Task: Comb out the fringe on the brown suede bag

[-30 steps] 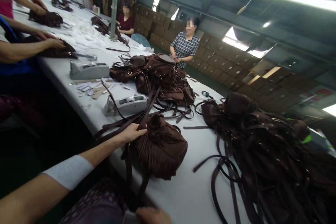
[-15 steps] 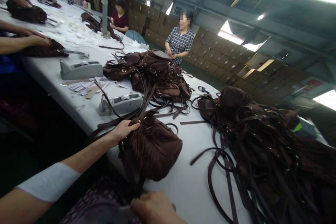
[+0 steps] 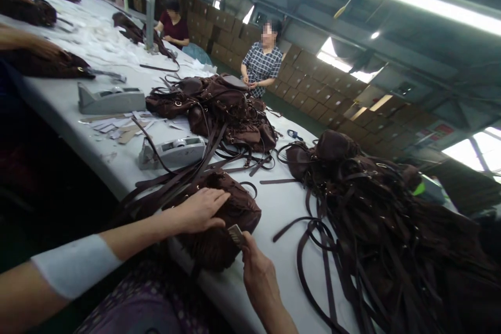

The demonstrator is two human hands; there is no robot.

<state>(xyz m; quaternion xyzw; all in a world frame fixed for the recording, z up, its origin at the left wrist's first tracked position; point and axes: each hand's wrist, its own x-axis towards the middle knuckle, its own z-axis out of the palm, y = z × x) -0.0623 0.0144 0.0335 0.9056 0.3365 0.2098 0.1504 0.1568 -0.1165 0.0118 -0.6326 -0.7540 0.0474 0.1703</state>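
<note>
A dark brown fringed bag lies at the near edge of the white table, its long straps trailing off to the left. My left hand rests flat on top of it, fingers stretched out over the fringe. At the bag's near right side, my right hand is closed round a small comb, whose toothed end points toward the bag. The comb's grip is hidden inside my fingers. Whether its teeth touch the fringe I cannot tell.
Two grey tape dispensers stand beyond the bag, near paper strips. Brown bags are heaped at the middle and on the right, with loose straps. Co-workers' hands handle bags at left; a person stands across the table.
My left hand has gone from gripping the bag's top edge to lying flat on it. My right hand has come up from the lower edge beside the bag, with the comb now visible.
</note>
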